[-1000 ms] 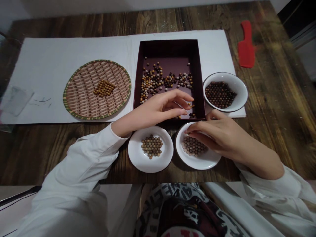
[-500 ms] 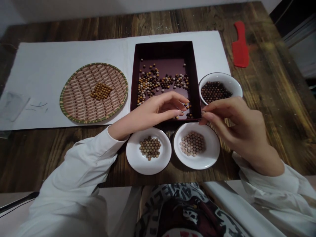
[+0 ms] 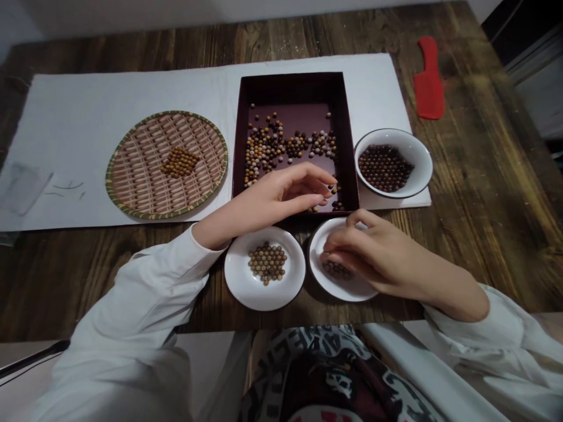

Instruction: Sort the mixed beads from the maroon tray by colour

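Head camera, looking down on a dark wooden table [image 3: 484, 234] with a long white sheet [image 3: 109, 99] laid across its far half. On the sheet, to the left, lies a round woven tray [image 3: 141, 146] with a green rim. Just right of it stands a dark red rectangular box [image 3: 290, 85], its near wall reaching over the sheet's front edge. The left hand [image 3: 272, 202], in a white sleeve, lies across the box's near wall, fingers curved and thumb drawn close to the fingertips over the near right corner; whether a bead sits between them cannot be told. The right hand [image 3: 373, 258] lies low over the right saucer [image 3: 347, 290], fingers bunched and pointing left, covering much of the dish; what it pinches, if anything, is hidden. Just beside that dish stands the left saucer [image 3: 240, 281], both on bare wood before the box. A white bowl [image 3: 422, 155] sits just right of the box. A red comb [image 3: 427, 82] lies far right, apart from the sheet. Mixed beads [image 3: 281, 146] scatter the box floor; tan beads [image 3: 179, 162] cluster mid-tray; dark beads [image 3: 385, 167] fill the bowl; speckled brown beads [image 3: 267, 262] sit in the left saucer; shadowed beads [image 3: 336, 269] show under the right fingers.
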Demonstrator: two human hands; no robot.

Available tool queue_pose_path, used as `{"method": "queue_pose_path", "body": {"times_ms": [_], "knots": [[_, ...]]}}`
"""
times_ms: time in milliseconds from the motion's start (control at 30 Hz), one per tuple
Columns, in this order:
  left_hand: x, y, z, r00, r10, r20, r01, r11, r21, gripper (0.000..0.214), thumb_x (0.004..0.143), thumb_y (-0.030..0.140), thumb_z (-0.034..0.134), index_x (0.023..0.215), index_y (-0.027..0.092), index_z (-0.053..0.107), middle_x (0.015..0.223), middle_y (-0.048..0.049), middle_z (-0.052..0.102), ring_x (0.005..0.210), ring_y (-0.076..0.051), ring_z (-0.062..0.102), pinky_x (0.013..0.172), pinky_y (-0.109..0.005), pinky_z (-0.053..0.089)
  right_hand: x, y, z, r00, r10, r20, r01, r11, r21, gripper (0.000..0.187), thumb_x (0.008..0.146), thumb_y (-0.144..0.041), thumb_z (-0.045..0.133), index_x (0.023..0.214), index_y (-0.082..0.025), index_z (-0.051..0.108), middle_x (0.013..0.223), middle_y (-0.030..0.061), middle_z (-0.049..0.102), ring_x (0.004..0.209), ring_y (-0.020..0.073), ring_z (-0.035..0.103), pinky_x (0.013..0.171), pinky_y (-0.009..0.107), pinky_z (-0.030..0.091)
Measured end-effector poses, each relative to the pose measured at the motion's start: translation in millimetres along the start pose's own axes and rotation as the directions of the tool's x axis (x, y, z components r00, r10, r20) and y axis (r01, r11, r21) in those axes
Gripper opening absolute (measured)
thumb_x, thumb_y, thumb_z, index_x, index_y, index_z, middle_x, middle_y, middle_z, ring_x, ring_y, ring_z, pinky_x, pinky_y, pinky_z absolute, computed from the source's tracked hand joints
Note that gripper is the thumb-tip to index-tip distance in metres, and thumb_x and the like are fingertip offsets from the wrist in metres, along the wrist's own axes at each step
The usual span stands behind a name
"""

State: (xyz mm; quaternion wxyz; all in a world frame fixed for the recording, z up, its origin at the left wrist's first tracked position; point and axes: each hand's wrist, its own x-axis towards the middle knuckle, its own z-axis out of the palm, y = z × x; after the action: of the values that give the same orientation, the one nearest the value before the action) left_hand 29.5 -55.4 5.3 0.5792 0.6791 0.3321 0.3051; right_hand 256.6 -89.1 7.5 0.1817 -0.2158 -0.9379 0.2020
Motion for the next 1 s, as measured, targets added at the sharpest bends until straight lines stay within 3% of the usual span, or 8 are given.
{"method": "queue_pose_path", "body": {"times_ms": [167,700,1000], "knots": [[0,-1,0.1,1.000,-0.006,-0.007,0.006,1.000,0.012,0.022,0.092,0.023,0.059,0.114,0.019,0.062,0.115,-0.0057,0.067,0.107,-0.017,0.065,0.096,-0.033,0.054,-3,2,9,1.000,0.009,0.013,-0.009,1.000,0.002,0.008,0.098,-0.018,0.045,0.104,-0.020,0.049,0.079,0.0010,0.066,0.067,0.0148,0.052,0.077,0.032,0.042],[0,-2,-0.3,1.000,-0.014,0.003,0.014,1.000,0.003,0.022,0.092,0.027,0.060,0.113,0.020,0.062,0.113,-0.0056,0.068,0.104,-0.018,0.067,0.095,-0.035,0.054,0,2,7,0.999,-0.020,0.045,0.021,1.000,-0.020,0.006,0.097,-0.016,0.046,0.101,-0.018,0.050,0.074,-0.0001,0.067,0.067,0.0149,0.055,0.079,0.033,0.043],[0,-2,-0.6,1.000,-0.014,0.010,0.014,1.000,-0.003,0.022,0.092,0.028,0.060,0.112,0.020,0.061,0.111,-0.0049,0.068,0.104,-0.017,0.066,0.096,-0.035,0.053,2,1,-1,1.000,0.021,-0.015,-0.021,0.999,-0.050,0.007,0.097,-0.017,0.047,0.099,-0.023,0.051,0.075,-0.0006,0.067,0.065,0.0155,0.055,0.070,0.032,0.042]]}}
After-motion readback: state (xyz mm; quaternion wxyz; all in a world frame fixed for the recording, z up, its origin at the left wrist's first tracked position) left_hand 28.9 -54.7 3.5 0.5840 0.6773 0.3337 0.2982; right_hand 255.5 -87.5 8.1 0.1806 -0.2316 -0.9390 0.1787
